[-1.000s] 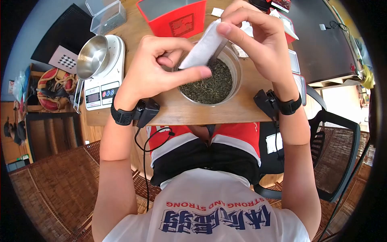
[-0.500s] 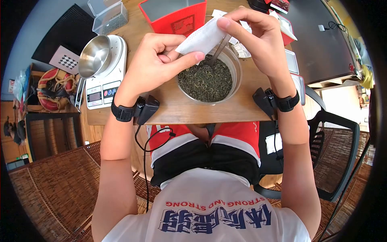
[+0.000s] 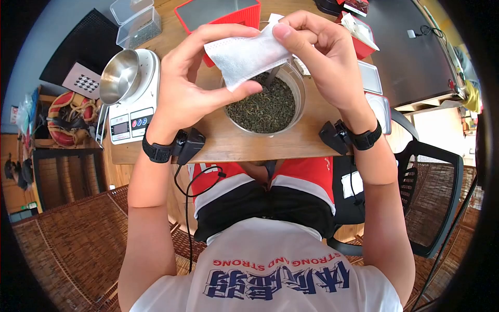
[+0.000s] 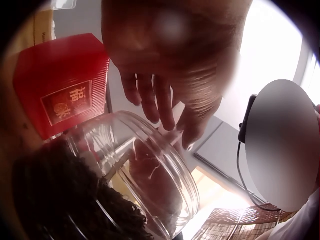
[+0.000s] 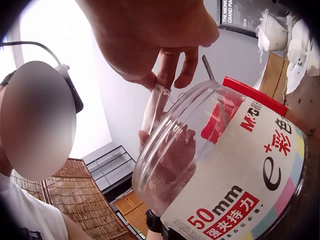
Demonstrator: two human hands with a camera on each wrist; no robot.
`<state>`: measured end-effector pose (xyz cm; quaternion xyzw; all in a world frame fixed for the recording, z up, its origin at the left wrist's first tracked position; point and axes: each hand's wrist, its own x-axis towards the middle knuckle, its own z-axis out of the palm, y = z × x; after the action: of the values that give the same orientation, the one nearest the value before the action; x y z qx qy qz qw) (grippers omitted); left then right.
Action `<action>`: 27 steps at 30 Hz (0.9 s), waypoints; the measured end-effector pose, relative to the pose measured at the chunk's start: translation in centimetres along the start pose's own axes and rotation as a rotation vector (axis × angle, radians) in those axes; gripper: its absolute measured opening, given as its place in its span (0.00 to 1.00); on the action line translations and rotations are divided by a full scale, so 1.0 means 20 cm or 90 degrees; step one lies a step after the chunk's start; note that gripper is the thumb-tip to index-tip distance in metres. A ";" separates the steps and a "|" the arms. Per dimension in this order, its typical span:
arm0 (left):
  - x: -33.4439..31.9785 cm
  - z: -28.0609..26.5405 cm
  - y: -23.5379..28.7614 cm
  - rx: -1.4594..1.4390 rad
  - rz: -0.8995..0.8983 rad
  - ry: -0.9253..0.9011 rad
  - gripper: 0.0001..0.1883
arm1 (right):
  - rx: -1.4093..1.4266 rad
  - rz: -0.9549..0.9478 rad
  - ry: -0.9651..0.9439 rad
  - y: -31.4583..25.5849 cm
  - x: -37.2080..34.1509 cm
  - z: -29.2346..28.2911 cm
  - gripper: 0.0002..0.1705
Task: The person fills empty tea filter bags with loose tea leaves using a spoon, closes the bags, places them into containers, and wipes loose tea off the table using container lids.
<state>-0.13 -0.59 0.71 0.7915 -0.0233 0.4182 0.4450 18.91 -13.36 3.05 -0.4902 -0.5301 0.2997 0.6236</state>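
The fingers of the right hand point(image 3: 328, 57) pinch one end of a white, soft, fabric-like pouch point(image 3: 244, 57), thumb to the fore and the other fingers bent behind it. The left hand point(image 3: 180, 86) has its index finger curved along the pouch's upper edge and its thumb at the lower corner, so the pouch sits between them; how hard they press, I cannot tell. Whether the pouch's mouth gapes or has anything inside does not show either.

The pouch is held above a clear, round plastic tub point(image 5: 235, 160) with a printed paper label, which contains dark green, dry-looking shredded leaves point(image 3: 260, 112). A slim grey metal utensil stands slanted in the leaves, its upper part passing behind the pouch.

The tub rests near the front edge of the brown wooden bench point(image 3: 249, 151). Beyond it is a red, ribbed, square-sided container point(image 4: 60, 65); toward the left hand's side is a white digital scale point(image 3: 132, 112) bearing a shiny steel bowl point(image 3: 120, 78).

The likeliest trouble is the pouch slipping or folding: it looks limp, and a loose left-hand hold could let its free end collapse. A wrist or sleeve-high camera strap could knock the utensil, flicking leaves over the rim. A harder bump might shift the tub toward the bench's near edge.
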 end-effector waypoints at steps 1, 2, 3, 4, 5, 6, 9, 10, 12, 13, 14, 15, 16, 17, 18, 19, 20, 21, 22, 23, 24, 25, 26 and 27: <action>-0.01 -0.01 0.00 -0.029 -0.040 -0.001 0.33 | 0.001 0.007 -0.014 0.00 0.00 0.00 0.15; -0.01 -0.01 0.01 -0.059 -0.079 -0.003 0.31 | 0.001 0.008 -0.013 0.00 0.00 0.00 0.15; -0.01 0.00 0.02 -0.074 -0.080 0.006 0.27 | 0.033 0.011 0.003 0.01 0.00 0.00 0.14; -0.01 -0.01 0.01 -0.075 -0.081 0.005 0.27 | 0.065 0.013 0.018 0.01 0.00 0.01 0.13; -0.01 -0.02 0.01 -0.068 -0.086 0.005 0.26 | 0.066 0.014 0.019 -0.01 0.01 0.00 0.13; -0.01 -0.03 0.01 -0.061 -0.091 0.005 0.25 | 0.113 0.044 0.022 -0.05 0.01 -0.02 0.09; 0.00 -0.03 0.03 -0.066 -0.107 0.001 0.21 | 0.086 -0.007 0.049 0.03 0.04 -0.09 0.07; 0.00 -0.03 0.03 -0.066 -0.108 0.001 0.21 | 0.012 -0.087 0.073 0.05 0.06 -0.10 0.08; 0.00 -0.05 0.02 -0.006 -0.121 -0.071 0.17 | -0.014 -0.101 0.086 0.06 0.06 -0.11 0.07; 0.00 -0.04 0.01 0.031 -0.108 -0.071 0.16 | -0.051 -0.061 0.078 0.04 0.06 -0.10 0.07; 0.00 -0.05 0.02 0.031 -0.108 -0.071 0.16 | -0.088 -0.021 0.070 0.02 0.05 -0.09 0.07; 0.01 -0.07 0.04 0.060 -0.146 -0.122 0.17 | -0.090 -0.036 0.075 0.01 0.05 -0.07 0.08; 0.01 -0.08 0.06 0.090 -0.185 -0.172 0.18 | -0.091 -0.035 0.076 -0.01 0.06 -0.08 0.08; 0.02 -0.08 0.06 0.089 -0.184 -0.172 0.18 | -0.225 -0.156 -0.018 -0.04 0.07 -0.10 0.08; 0.02 -0.08 0.06 0.089 -0.201 -0.181 0.18 | -0.357 -0.276 -0.113 -0.05 0.08 -0.10 0.10; 0.02 -0.08 0.07 0.090 -0.218 -0.190 0.18 | -0.263 -0.226 -0.182 -0.05 0.06 -0.09 0.14; 0.01 -0.07 0.06 0.090 -0.220 -0.189 0.18 | -0.261 -0.225 -0.184 -0.05 0.06 -0.08 0.14; 0.01 -0.07 0.06 0.073 -0.225 -0.172 0.16 | -0.282 -0.237 -0.223 -0.04 0.06 -0.07 0.16; 0.01 -0.07 0.06 0.056 -0.229 -0.156 0.15 | -0.303 -0.248 -0.262 -0.05 0.06 -0.06 0.18; 0.01 -0.07 0.06 0.055 -0.231 -0.157 0.15 | -0.401 -0.227 -0.295 -0.14 0.04 -0.06 0.21; 0.01 -0.06 0.06 0.041 -0.221 -0.140 0.15 | -0.400 -0.225 -0.295 -0.13 0.04 -0.05 0.21; 0.01 -0.06 0.07 0.026 -0.210 -0.123 0.16 | -0.407 -0.260 -0.288 -0.13 0.03 -0.04 0.21; 0.01 -0.06 0.07 0.026 -0.211 -0.123 0.16 | -0.415 -0.296 -0.282 -0.12 0.03 -0.04 0.22; 0.01 -0.07 0.07 0.018 -0.224 -0.126 0.17 | -0.414 -0.295 -0.282 -0.12 0.03 -0.03 0.22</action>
<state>-1.41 -0.36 2.09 0.8267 0.0779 0.2546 0.4956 19.35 -13.77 5.54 -0.4531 -0.8129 0.0678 0.3595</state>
